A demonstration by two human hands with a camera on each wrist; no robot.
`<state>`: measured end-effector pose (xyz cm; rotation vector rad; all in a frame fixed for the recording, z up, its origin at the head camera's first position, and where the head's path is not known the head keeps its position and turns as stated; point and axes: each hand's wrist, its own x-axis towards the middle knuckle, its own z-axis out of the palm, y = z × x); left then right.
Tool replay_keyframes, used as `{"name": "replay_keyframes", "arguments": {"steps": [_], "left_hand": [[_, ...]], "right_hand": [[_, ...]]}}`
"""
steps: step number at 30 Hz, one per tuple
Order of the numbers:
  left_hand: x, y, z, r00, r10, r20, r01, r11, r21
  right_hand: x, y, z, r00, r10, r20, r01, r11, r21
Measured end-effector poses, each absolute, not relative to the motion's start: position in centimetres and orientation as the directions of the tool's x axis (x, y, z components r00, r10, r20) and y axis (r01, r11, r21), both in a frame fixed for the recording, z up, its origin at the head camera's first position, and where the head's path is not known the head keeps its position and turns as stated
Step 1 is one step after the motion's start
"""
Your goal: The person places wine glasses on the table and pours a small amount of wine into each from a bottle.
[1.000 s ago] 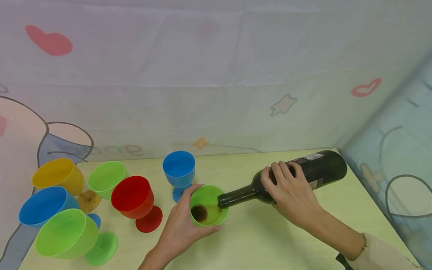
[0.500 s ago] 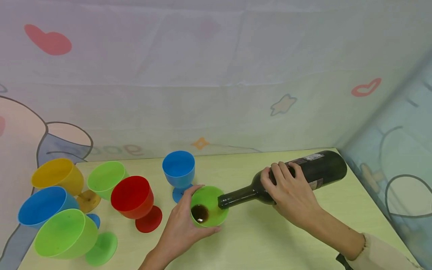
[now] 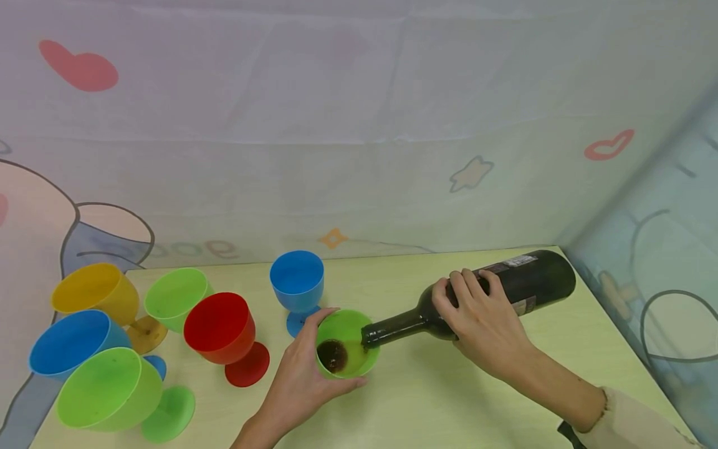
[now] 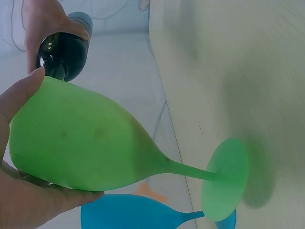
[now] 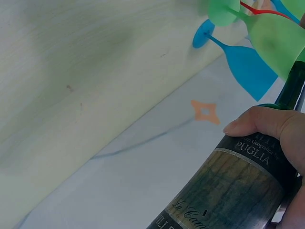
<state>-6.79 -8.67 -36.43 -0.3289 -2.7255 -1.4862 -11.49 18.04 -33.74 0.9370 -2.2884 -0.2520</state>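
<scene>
My left hand (image 3: 297, 380) holds a green goblet (image 3: 354, 333) by its bowl, thumb on one side and fingers on the other. Dark liquid (image 3: 332, 355) pools at the bottom of the bowl. In the left wrist view the goblet's foot (image 4: 225, 179) shows with a shadow beside it on the table. My right hand (image 3: 485, 324) grips a dark wine bottle (image 3: 541, 277) around its body near the shoulder. The bottle is tilted, its mouth at the goblet's right rim. Its label (image 5: 228, 186) shows in the right wrist view.
A blue goblet (image 3: 297, 280) stands just behind my left hand. Farther left are a red goblet (image 3: 221, 327), a yellow one (image 3: 98, 290), another blue one (image 3: 78, 343) and two more green ones. A printed cloth (image 3: 359, 125) hangs behind the pale table (image 3: 437, 399).
Both hands, the goblet and the bottle stay almost still. Only the surface of the dark liquid looks slightly different, smoother half a second ago and more mottled now.
</scene>
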Motion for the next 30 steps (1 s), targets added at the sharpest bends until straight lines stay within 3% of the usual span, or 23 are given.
{"name": "replay_keyframes", "arguments": {"steps": [14,30], "left_hand": [[-6.76,-8.68,-36.46,-0.98,0.167,0.112,0.184,0.529,0.828],[-6.86,-8.75,-36.81,-0.982,0.171,0.082,0.156,0.488,0.859]], "right_hand": [[-11.49,17.99,-33.75,-0.533,-0.685,0.497,-0.559,0.726,0.401],[-11.06,18.4,-34.62,-0.61,-0.641,0.467,-0.564,0.764,0.312]]}}
